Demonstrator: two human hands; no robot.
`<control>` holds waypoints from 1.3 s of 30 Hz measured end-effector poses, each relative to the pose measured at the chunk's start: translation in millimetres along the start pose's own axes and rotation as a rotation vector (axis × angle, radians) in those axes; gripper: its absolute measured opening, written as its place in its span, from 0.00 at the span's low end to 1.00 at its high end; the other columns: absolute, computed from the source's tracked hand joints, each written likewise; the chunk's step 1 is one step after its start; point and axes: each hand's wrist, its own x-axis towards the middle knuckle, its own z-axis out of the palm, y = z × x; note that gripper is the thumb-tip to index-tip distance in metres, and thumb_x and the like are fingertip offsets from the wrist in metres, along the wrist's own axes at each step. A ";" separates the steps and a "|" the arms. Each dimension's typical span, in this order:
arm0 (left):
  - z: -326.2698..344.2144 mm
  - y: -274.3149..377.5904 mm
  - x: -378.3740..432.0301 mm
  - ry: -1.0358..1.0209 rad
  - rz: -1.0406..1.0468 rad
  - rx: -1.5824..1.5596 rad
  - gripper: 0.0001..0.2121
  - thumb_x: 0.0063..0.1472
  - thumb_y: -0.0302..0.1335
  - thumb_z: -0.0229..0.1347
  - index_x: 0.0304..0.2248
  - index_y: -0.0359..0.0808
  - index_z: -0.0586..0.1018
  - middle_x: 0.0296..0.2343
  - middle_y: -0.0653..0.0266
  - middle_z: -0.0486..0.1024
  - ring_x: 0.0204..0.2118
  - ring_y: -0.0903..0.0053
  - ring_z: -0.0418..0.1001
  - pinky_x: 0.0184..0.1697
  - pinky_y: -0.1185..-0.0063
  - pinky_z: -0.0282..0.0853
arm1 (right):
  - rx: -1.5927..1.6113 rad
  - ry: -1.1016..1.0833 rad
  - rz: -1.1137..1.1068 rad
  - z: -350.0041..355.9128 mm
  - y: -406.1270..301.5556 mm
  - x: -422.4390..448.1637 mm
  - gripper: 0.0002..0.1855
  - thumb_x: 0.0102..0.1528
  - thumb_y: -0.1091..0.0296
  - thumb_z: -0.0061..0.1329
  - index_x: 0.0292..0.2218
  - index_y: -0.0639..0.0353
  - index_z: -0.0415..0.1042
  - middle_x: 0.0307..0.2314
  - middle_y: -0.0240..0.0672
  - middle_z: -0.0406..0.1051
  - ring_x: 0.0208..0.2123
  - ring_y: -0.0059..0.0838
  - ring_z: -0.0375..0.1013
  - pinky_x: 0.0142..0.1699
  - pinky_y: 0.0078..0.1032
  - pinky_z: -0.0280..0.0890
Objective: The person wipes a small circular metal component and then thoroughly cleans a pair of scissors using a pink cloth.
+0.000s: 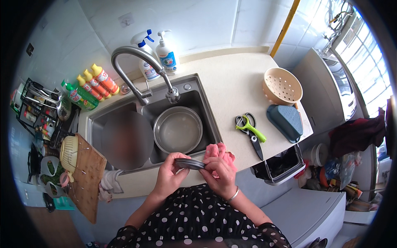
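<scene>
Both hands hold a thin, dark round disc (189, 163) with a ridged rim, tipped nearly edge-on above the sink's front edge. My left hand (169, 178) pinches its left side between thumb and fingers. At the opposite side, my right hand (221, 176) grips the rim, a bracelet on its wrist. A crumpled pink cloth (217, 151) lies on the counter just behind my right hand. Beyond the disc, a round metal basin (178, 130) with cloudy water stands in the right bowl of the sink (211, 124). The left bowl's contents are blurred out.
A faucet (136, 51) arches over the sink. Kitchen scissors (255, 145) and a green peeler (256, 131) lie right, near a blue-grey container (287, 122) and a perforated basket (282, 86). A bin (280, 166) hangs below; a wooden board (88, 179) stands left.
</scene>
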 end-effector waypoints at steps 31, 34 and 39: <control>-9.9 -1.5 -7.3 -0.110 -0.245 -0.385 0.19 0.62 0.31 0.52 0.47 0.26 0.69 0.38 0.60 0.74 0.37 0.79 0.74 0.36 0.80 0.76 | 0.936 0.014 0.868 -0.3 14.2 -12.2 0.04 0.56 0.74 0.48 0.34 0.59 0.67 0.23 0.28 0.69 0.18 0.13 0.61 0.20 0.11 0.51; -10.5 -4.0 -8.5 -0.115 -0.250 -0.422 0.20 0.62 0.30 0.51 0.50 0.26 0.67 0.39 0.59 0.73 0.39 0.78 0.74 0.37 0.79 0.76 | 0.883 0.028 0.877 -0.1 9.8 -11.3 0.08 0.57 0.75 0.46 0.40 0.59 0.66 0.25 0.28 0.69 0.18 0.13 0.61 0.20 0.11 0.51; -4.5 -0.4 -7.5 -0.056 -0.245 -0.399 0.23 0.63 0.26 0.49 0.56 0.29 0.59 0.39 0.58 0.73 0.38 0.77 0.74 0.38 0.78 0.76 | 0.821 0.013 0.844 -2.6 5.1 -14.0 0.12 0.57 0.73 0.49 0.44 0.59 0.69 0.23 0.22 0.66 0.22 0.11 0.62 0.26 0.11 0.55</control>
